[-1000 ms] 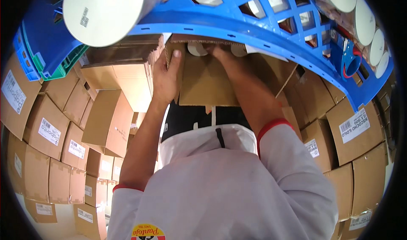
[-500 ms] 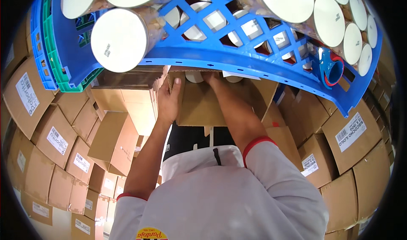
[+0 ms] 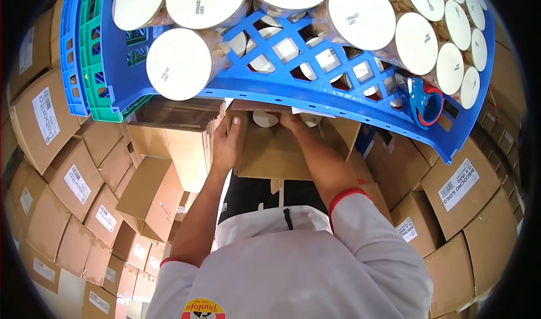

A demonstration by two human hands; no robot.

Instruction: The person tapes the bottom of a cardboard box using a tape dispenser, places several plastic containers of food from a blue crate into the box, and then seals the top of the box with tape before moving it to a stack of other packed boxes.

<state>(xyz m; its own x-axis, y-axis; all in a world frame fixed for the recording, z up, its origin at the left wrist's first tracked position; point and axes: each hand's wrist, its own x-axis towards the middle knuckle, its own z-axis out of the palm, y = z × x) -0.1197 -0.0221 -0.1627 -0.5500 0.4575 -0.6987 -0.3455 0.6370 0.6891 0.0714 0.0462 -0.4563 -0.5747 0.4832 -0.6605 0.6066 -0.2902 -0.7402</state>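
An open cardboard box [image 3: 275, 163] stands in front of my body, partly under the overhanging front edge of a blue plastic crate [image 3: 248, 90]. My left hand [image 3: 226, 145] grips the box's left wall, thumb up along the edge. Inside the box, my right hand [image 3: 291, 122] reaches in between two round white lids, and its fingertips are hidden. One is the left white lid [image 3: 265, 119]; the right white lid [image 3: 311, 119] is half covered by the crate edge. Above, the crate carries several clear jars with white lids [image 3: 179, 64].
A tape dispenser [image 3: 424, 102], blue and red, sits at the crate's right front corner. Flattened cartons [image 3: 179, 128] are stacked left of the box. A green crate [image 3: 93, 60] stands beside the blue one. Closed labelled cartons [image 3: 459, 186] pile up on both sides.
The view has shifted, so the crate's jars show more fully. My right hand sits a little lower in the picture, and more of the left lid shows. My left hand stays at the box wall.
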